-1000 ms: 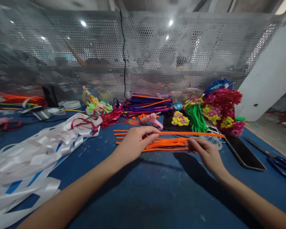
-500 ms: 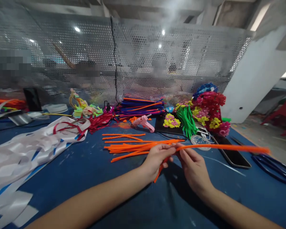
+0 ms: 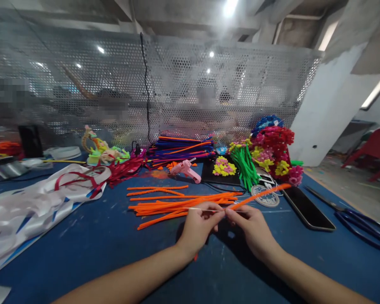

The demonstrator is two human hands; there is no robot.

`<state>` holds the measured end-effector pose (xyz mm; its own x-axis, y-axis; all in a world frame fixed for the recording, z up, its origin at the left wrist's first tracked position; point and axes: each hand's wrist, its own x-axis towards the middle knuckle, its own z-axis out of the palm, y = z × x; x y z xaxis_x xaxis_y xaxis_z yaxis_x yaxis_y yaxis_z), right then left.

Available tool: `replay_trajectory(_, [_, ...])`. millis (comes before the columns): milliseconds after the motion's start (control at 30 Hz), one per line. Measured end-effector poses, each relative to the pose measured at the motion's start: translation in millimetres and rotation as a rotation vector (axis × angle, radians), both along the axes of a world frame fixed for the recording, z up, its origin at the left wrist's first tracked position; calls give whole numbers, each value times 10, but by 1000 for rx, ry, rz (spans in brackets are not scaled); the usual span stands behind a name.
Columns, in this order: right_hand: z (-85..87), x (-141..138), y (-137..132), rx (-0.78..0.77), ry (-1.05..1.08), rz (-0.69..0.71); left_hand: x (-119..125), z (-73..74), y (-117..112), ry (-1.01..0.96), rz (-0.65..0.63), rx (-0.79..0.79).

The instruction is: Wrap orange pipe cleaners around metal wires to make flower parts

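Observation:
My left hand (image 3: 201,226) and my right hand (image 3: 255,226) meet fingertip to fingertip above the table, both closed in a pinch. From the right fingers an orange pipe cleaner (image 3: 262,194) slants up to the right. A thin pale stick or wire (image 3: 198,209) lies across the left fingers and seems to run on to the right hand. Below my left wrist a short orange end (image 3: 195,256) pokes out; whether it belongs to the same pipe cleaner is hidden. Just beyond the hands lies a loose bundle of orange pipe cleaners (image 3: 164,207).
Behind the bundle are a pink glue gun (image 3: 186,169), a yellow-and-pink flower cluster (image 3: 224,166) and green pipe cleaners (image 3: 245,166). To the right lie a phone (image 3: 308,207) and scissors (image 3: 361,226). White ribbon (image 3: 47,202) spreads at left. A perforated metal screen (image 3: 177,84) stands behind.
The orange pipe cleaner has swung from nearly level to slanting upward, and less of it reaches right. The thin pale stick now shows across my left fingers. The view has shifted slightly.

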<state>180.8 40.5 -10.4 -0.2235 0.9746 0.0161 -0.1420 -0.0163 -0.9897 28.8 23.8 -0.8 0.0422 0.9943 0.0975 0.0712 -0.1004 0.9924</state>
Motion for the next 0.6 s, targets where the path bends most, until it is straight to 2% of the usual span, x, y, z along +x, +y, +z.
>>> replay_trajectory(33, [-1,-4,-3,-61,69,68,-68,54,10,109,-40,136])
replay_trajectory(100, [-19,-19,-8,-196,201,220,-213,177,47,360,-332,358])
replay_trajectory(133, [-31,-28,-8,-252,245,278,-277,240,74,459,-469,407])
replay_trajectory(167, [-42,-34,-3,-284,271,311,-327,297,103,532,-550,431])
replay_trajectory(200, [-47,-36,7,-288,277,316,-363,346,134,553,-566,425])
replay_trajectory(233, [-47,-33,20,-265,261,301,-385,385,164,523,-562,353])
replay_trajectory(300, [-25,-14,47,-155,176,258,-400,430,216,367,-556,60])
replay_trajectory(367, [17,16,60,-28,56,240,-402,441,250,179,-618,-302])
replay_trajectory(433, [66,42,49,61,-44,270,-405,436,261,77,-718,-569])
replay_trajectory(500, [106,57,24,121,-109,304,-400,433,248,109,-745,-644])
replay_trajectory(533, [119,59,12,146,-133,312,-390,436,232,174,-721,-612])
replay_trajectory(600, [128,52,-2,179,-164,295,-350,449,175,373,-622,-412])
